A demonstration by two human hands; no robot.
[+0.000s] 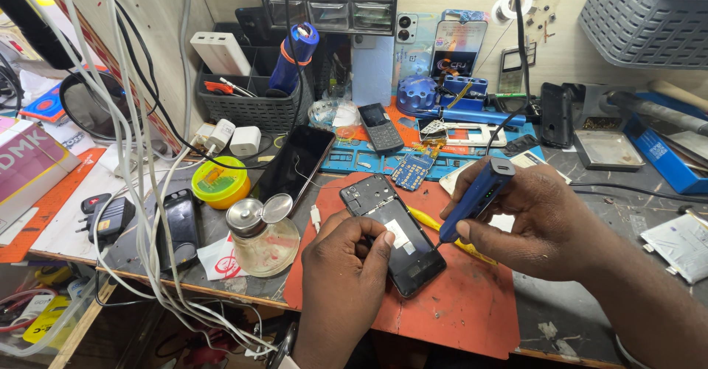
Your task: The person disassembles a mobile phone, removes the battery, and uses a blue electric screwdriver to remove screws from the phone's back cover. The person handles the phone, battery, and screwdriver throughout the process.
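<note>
Opened smartphone (394, 236) lies back-up, cover off, on the orange repair mat (472, 303) at lower centre of the frame, on a cluttered worktop (590, 295). Left hand (343, 280) comes in from the bottom edge, fingers curled down on the phone's left side, thumb pressed on the black inner plate near a white label; it pins the phone flat rather than lifting it. Right hand (538, 221), right of centre, has its fingers wrapped tight round a blue electric screwdriver (472, 196), held pen-style, tip down at the phone's right edge about mid-length. Whether the bit sits in a screw: too small to tell.

Handling, as a judgement: phone is light, thin, stiff, but fragile with the back removed. Exposed board and camera area at the upper end should not be pressed. The smooth plate looks slippery, so the mat probably helps grip. Best hold is by the long side edges or flat pressure on the lower plate, as the left hand does. The driver is light and rigid, gripped low near the tip for control.

Nearby: glass solvent bottle (262, 236) with metal cap left of the phone, yellow round tin (220, 181) beyond it, dark phone (295, 164) lying flat above, keypad phone (381, 127) on a blue mat (354, 159) at upper centre.
</note>
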